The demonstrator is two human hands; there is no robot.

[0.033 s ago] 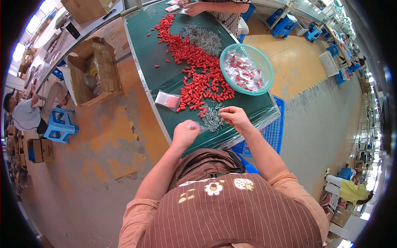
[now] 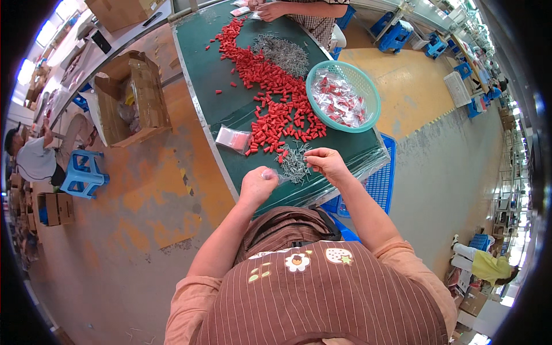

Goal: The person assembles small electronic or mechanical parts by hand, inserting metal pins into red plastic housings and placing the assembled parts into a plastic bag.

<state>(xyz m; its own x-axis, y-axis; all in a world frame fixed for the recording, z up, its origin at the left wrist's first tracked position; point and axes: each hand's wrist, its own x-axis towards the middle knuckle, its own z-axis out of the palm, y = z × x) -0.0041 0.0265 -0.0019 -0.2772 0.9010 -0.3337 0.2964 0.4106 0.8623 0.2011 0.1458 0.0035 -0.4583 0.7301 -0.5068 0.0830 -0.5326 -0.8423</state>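
Observation:
My left hand (image 2: 258, 185) is closed round a small clear plastic bag (image 2: 280, 179) at the near edge of the green table; the bag's contents are mostly hidden by my fingers. Just right of it, my right hand (image 2: 328, 163) pinches a screw (image 2: 308, 160), held over a small pile of grey screws (image 2: 294, 167). Beyond that pile spreads a long heap of red plastic wall plugs (image 2: 276, 118). A stack of clear bags with a red and white print (image 2: 232, 140) lies to the left of the heap.
A mint-green basket (image 2: 374, 112) full of filled bags stands at the table's right edge. Farther off lies a larger screw pile (image 2: 282, 54), near a co-worker's hands (image 2: 270, 10). A blue crate (image 2: 379, 187) is below the right corner, and an open carton (image 2: 152, 98) stands left.

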